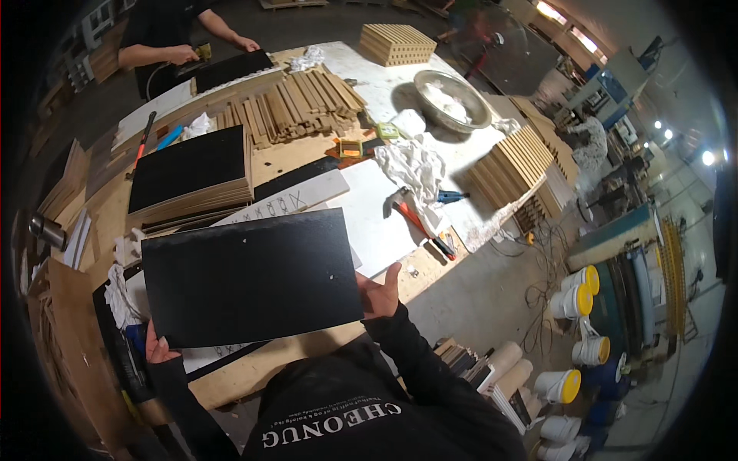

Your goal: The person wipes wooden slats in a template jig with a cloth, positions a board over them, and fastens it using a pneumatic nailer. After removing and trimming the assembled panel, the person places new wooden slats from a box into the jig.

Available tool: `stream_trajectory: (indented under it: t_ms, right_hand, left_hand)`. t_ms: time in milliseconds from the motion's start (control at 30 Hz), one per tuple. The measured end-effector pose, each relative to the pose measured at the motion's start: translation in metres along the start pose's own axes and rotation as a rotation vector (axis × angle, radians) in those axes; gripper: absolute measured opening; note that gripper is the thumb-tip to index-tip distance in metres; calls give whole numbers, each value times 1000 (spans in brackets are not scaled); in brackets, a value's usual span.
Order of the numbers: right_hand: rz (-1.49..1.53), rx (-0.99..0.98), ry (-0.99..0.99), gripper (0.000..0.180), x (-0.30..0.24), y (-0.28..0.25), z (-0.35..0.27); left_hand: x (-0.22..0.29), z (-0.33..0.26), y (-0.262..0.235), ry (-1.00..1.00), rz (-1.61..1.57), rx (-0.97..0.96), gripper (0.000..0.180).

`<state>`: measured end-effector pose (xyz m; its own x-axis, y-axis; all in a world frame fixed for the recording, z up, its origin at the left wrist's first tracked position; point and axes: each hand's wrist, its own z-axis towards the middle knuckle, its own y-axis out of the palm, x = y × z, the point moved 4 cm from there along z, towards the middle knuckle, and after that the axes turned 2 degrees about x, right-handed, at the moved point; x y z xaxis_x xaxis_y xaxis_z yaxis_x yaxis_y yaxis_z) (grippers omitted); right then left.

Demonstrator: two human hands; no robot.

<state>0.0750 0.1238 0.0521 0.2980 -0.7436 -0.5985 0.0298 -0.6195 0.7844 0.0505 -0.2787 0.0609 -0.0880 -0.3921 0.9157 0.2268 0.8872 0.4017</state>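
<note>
A black rectangular panel [250, 280] is held up in front of me, tilted over the near edge of the workbench. My left hand [159, 346] grips its lower left edge, the fingers partly behind it. At the right edge my right hand [377, 296] supports it, thumb raised and the other fingers partly hidden behind the panel. Just beyond lies a stack of similar black-faced boards [191, 170]. Between that stack and the panel, a white strip with handwritten marks [319, 188] lies on the bench.
Wooden strips [300, 104] lie piled mid-bench. White rags [413, 170], a red-handled tool [419, 223], a metal bowl [452, 100] and slotted wooden blocks [507, 165] sit to the right. Across the bench, a co-worker's hands [184, 54] work on another black panel. Yellow-lidded buckets [557, 386] stand on the floor.
</note>
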Motion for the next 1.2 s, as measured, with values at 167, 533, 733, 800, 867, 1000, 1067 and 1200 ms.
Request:
stream_trajectory:
  t_ms: [167, 533, 733, 800, 867, 1000, 1067, 1200]
  right_hand:
    - [143, -212, 3, 95, -11, 16, -4]
    - [-968, -133, -97, 34, -43, 25, 0]
    - [-1434, 55, -926, 49, -67, 52, -1]
    - [-1393, 196, -1113, 60, -68, 52, -5]
    - [-1442, 373, -1378, 87, -70, 48, -16]
    - [-1545, 539, -1237, 84, -65, 16, -18]
    - [-1672, 612, -1210, 77, -62, -1, -15]
    - [-1268, 606, -1035, 70, -65, -52, -4]
  left_hand:
    - [-6, 3, -14, -6, 37, -13, 60]
    - [29, 25, -37, 174, 463, -20, 41]
    - [40, 10, -71, 833, 1093, 248, 37]
    - [37, -1, -77, 838, 1188, 233, 37]
    - [40, -10, -76, 871, 1275, 186, 38]
    - [45, -5, -49, 960, 1413, 71, 39]
    - [43, -4, -35, 699, 1304, 324, 30]
    - [64, 14, 20, 822, 1346, 101, 31]
